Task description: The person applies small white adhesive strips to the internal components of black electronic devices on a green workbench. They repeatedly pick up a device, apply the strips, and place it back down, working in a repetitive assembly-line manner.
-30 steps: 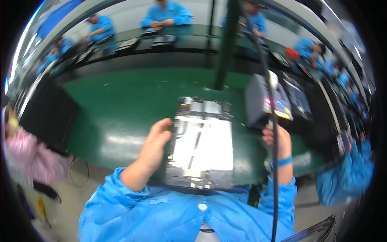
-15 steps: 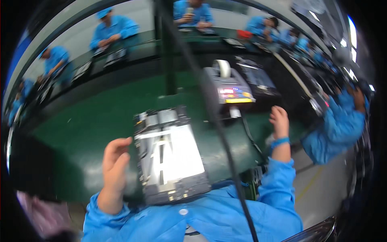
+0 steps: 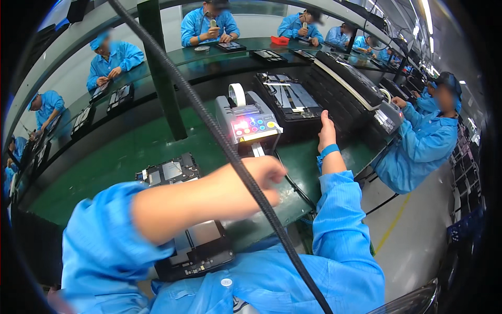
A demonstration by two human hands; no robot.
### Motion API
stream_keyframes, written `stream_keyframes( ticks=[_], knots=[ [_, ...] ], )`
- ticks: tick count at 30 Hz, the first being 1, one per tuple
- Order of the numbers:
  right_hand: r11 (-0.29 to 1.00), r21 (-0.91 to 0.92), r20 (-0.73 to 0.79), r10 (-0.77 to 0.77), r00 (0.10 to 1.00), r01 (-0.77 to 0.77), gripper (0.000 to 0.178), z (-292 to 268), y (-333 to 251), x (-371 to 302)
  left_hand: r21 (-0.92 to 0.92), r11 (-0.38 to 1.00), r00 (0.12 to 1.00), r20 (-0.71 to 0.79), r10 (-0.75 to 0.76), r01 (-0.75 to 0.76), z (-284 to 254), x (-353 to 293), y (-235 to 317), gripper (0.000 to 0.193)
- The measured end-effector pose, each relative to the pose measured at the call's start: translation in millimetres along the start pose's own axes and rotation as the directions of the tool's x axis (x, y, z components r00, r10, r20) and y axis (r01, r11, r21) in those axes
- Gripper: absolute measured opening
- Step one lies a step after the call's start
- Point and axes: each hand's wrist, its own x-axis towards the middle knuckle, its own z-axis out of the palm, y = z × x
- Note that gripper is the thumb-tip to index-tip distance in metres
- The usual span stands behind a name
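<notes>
My left arm reaches rightward across an opened tablet-like device [image 3: 206, 238], hiding its middle. Its dark frame, silvery panels and small circuit parts show at both ends. My left hand [image 3: 259, 175], slightly blurred, hangs in front of a grey tape dispenser [image 3: 248, 118], fingers loosely curled, apart, holding nothing visible. The dispenser carries a white tape roll [image 3: 237, 95] and lit coloured buttons. My right hand [image 3: 327, 133], in a blue wristband [image 3: 329, 150], is beside the near right corner of a second opened device [image 3: 290, 97]. Its thumb is stretched out; the other fingers are largely hidden.
A thick black cable [image 3: 196, 99] hangs diagonally across the view. A dark green post [image 3: 162, 73] rises from the green table [image 3: 104, 162]. Black conveyor-like surfaces with more devices run behind. Co-workers in blue sit opposite, and one person [image 3: 423, 141] works at the right.
My left hand has swung right, over the near device, toward the dispenser. My right hand is now beside the second device's corner. The view has shifted, moving the scene leftward.
</notes>
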Motion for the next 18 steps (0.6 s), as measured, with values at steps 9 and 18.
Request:
stream_keyframes(
  ticks=[9, 18],
  knots=[
    [0.998, 0.046, 0.116, 0.042, 0.992, -0.047, 0.083, 2, 4, -20, -0.156, 0.941, 0.79, -0.512, -0.338, 0.301, 63, 182, -46, 0.092],
    [0.987, 0.121, 0.281, 0.07, 0.957, -0.107, 0.092, -12, 5, -10, -0.148, 0.92, 0.568, -0.748, -0.345, 0.364, 68, 237, -67, 0.103]
  ],
)
